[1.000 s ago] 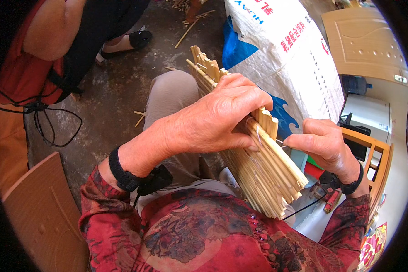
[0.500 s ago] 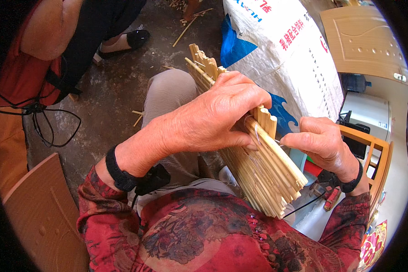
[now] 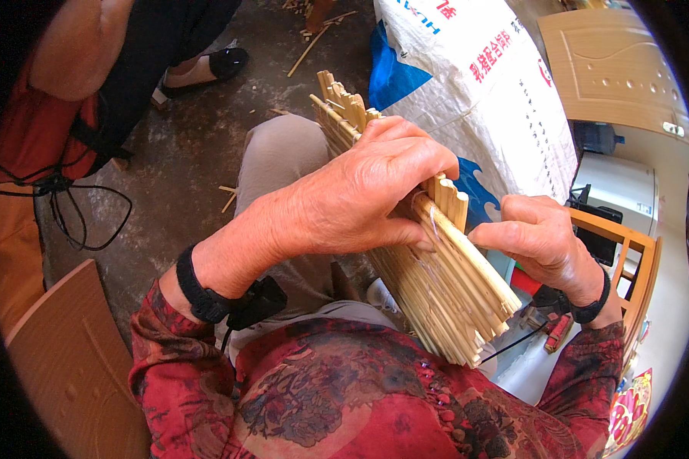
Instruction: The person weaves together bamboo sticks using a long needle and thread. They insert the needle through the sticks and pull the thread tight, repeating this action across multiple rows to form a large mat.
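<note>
A mat-like bundle of pale straw-coloured sticks (image 3: 444, 291), bound with thin string (image 3: 433, 228), slants across my lap over the grey trouser knee (image 3: 272, 157). My left hand (image 3: 371, 191) grips its upper part, fingers over the top edge and thumb pressed on the near face. Just right of the bundle, my right hand (image 3: 532, 237) is closed in a pinch on thin string, its fingertips close to the sticks; the exact grip is partly hidden.
A large white-and-blue woven sack (image 3: 490, 107) lies beyond my hands. Another person's dark-shoed foot (image 3: 214, 65) is at upper left, near black cords (image 3: 84, 222) and scattered sticks (image 3: 314, 46). Wooden panels (image 3: 69, 344), a wooden chair (image 3: 631, 260) and a water jug (image 3: 597, 138) surround me.
My right hand has shifted very slightly up and left, closer to the bundle. My left hand keeps its grip, and the bundle has barely moved.
</note>
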